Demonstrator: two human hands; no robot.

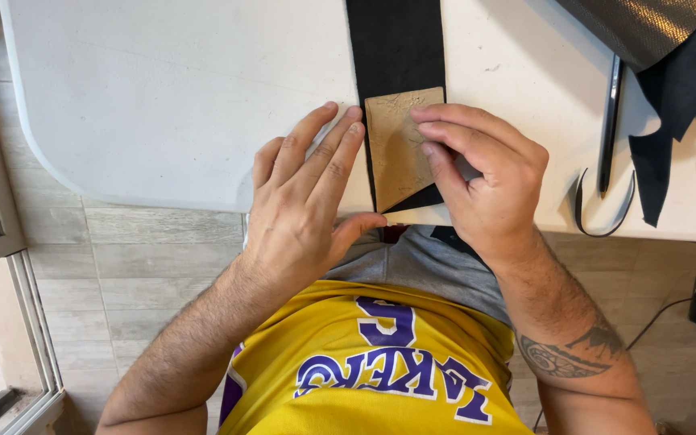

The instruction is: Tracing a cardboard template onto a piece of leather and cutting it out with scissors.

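Left hand [304, 205] flat on white table [163, 97], fingers straight & close together, tips touching left edge of tan card shape [398, 145]. Not gripping, just pressing down. Thumb hooked at table edge, near pointy bottom of card.

Right hand [481, 173] bent over right side of card, fingers curled, tips pushing on top. Holding card down, not lifting.

Tan card on long black strip [395, 44], right at near edge of table, between both hands.

Off to right: black scissors [608, 129], dark cloth pieces [670, 80], thin black loop [602, 221]
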